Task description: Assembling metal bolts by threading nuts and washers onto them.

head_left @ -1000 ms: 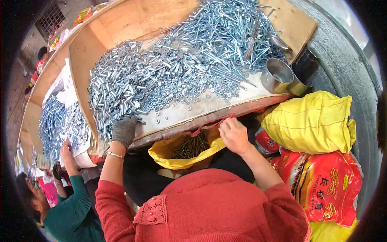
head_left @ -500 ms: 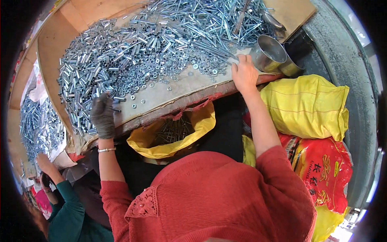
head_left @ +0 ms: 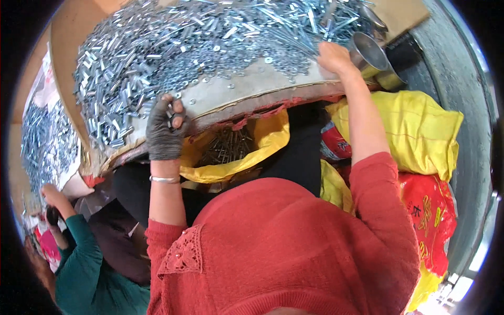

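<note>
My left hand (head_left: 167, 128), in a grey glove with bare fingertips and a bracelet at the wrist, is raised over the table's front edge. Its fingers are curled round a small metal tube (head_left: 170, 111), mostly hidden by them. At the right, my right hand (head_left: 336, 58) is bare and closed at the ends of long thin bolts (head_left: 296, 43), gripping there; how many it holds is hidden. Small washers and nuts (head_left: 231, 63) lie between the hands. A heap of short metal tubes (head_left: 107, 89) spreads beyond my left hand.
Beside my right hand stand metal cups (head_left: 366, 52). An open yellow sack (head_left: 273, 137) with long bolts inside hangs below the table edge. A full yellow sack (head_left: 401, 131) lies at the right, above a red bag (head_left: 430, 220). A co-worker's green sleeve (head_left: 79, 257) is at the left.
My left hand has come away from the tube heap to the right, its fingers now curled. My right fingers have closed at the bolt ends. The whole view has shifted slightly.
</note>
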Motion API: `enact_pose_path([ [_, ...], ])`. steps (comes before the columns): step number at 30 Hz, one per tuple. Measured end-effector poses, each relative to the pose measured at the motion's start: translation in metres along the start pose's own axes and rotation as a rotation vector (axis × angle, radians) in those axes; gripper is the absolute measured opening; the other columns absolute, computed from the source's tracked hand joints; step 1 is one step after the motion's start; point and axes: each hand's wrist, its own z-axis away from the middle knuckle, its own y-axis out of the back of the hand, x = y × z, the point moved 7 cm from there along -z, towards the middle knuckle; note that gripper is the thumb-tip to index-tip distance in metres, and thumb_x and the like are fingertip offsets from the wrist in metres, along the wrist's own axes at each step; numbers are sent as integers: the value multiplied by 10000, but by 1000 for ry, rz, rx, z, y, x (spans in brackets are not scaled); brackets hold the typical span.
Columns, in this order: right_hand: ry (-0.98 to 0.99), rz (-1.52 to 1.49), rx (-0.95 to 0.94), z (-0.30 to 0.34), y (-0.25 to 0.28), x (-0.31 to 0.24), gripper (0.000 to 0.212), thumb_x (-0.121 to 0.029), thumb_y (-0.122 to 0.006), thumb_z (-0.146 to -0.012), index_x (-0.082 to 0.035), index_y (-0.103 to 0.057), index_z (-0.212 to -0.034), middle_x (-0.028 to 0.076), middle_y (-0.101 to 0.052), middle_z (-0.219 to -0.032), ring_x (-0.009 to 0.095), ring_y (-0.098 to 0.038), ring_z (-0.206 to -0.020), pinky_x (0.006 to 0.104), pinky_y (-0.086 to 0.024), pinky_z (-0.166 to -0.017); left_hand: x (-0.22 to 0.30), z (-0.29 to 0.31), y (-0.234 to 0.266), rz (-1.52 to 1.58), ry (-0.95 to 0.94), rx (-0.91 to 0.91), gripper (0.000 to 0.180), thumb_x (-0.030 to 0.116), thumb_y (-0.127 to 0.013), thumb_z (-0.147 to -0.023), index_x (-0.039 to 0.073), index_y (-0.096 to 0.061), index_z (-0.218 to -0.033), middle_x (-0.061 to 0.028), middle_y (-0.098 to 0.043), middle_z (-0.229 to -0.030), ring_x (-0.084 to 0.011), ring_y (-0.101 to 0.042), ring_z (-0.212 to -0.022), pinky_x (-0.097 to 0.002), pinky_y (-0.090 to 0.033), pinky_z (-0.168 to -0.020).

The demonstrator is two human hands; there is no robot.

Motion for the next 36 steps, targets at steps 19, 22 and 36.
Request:
enact_pose_path([
  [19, 386, -958, 464, 98, 36, -209, 158, -186, -571, -780, -31, -554, -801, 166, -610, -742, 334, -611, -674, 421, -484, -618, -10, 43, 14, -297, -39, 262, 247, 310, -623, -864, 95, -614, -985, -28, -571, -804, -115, -441, -607, -213, -370, -563],
  [22, 431, -1096, 442, 80, 12, -188, 197, -221, -651, -779, -28, -633, -811, 121, -604, -723, 242, -596, -687, 336, -473, -633, -38, 57, -35, -166, 224, 206, 229, 276, -579, -880, 99, -597, -1025, 4, -493, -732, -74, -398, -516, -200, -308, -455],
  [36, 638, -1069, 116, 184, 27, -161, 149, -182, -548, -898, -50, -597, -947, 133, -595, -780, 311, -600, -691, 357, -468, -595, -61, 55, -49, 121, 186, -111, 305, 297, -499, -940, 69, -522, -1141, -37, -501, -825, -77, -413, -557, -217, -332, -467],
])
